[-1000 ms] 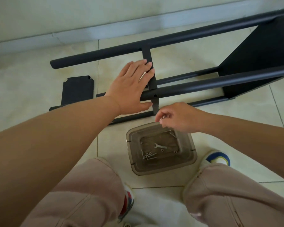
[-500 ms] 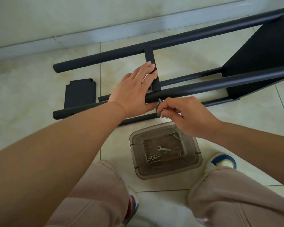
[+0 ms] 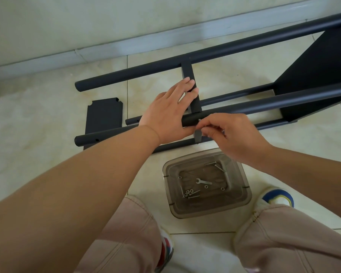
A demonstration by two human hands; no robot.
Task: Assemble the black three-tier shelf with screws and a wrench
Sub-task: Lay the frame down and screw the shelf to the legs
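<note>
The black shelf frame (image 3: pixel 264 46) lies on its side on the tiled floor, with one shelf panel (image 3: pixel 319 75) fitted at the right. My left hand (image 3: pixel 169 111) rests flat on the near upper tube (image 3: pixel 264 104), fingers straight and reaching onto a thin black crossbar (image 3: pixel 194 95). My right hand (image 3: pixel 226 134) pinches a small screw (image 3: pixel 198 121) against the tube just below that crossbar's end. A small wrench (image 3: pixel 203 181) lies in a brownish clear tray (image 3: pixel 242 201) with several screws and nuts.
A loose black shelf panel (image 3: pixel 103 117) lies flat on the floor at the left. The wall and its skirting run along the back. My knees and shoes frame the tray at the bottom of the view.
My right hand came up from above the tray to the near tube and now holds a screw at the crossbar joint. My left hand stayed on the tube.
</note>
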